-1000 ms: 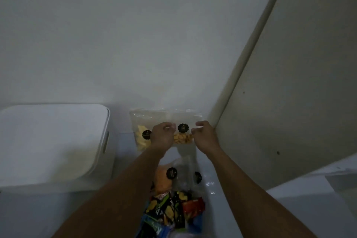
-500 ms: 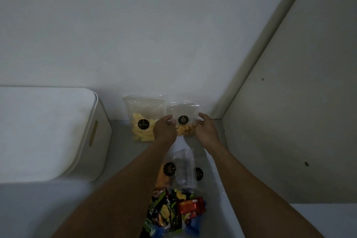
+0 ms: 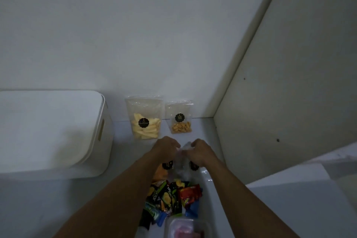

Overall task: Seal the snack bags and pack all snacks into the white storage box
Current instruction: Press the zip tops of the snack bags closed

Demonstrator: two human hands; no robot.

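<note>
Dim white wall [image 3: 135,35] is backing a pale countertop [image 3: 48,208]; the white storage box [image 3: 48,131], lid on, is sitting at far left. Two clear snack bags are standing upright against the wall: the pale-chip bag [image 3: 144,118] and, just beside it on the right, the smaller orange-snack bag [image 3: 180,119]. Nearer the camera, the left hand [image 3: 166,147] and right hand [image 3: 199,150] are pinching the top of a third clear bag [image 3: 181,162] between them. Loose colourful wrapped snacks [image 3: 173,197] are lying below the forearms, with a clear container [image 3: 185,227] at the bottom edge.
</note>
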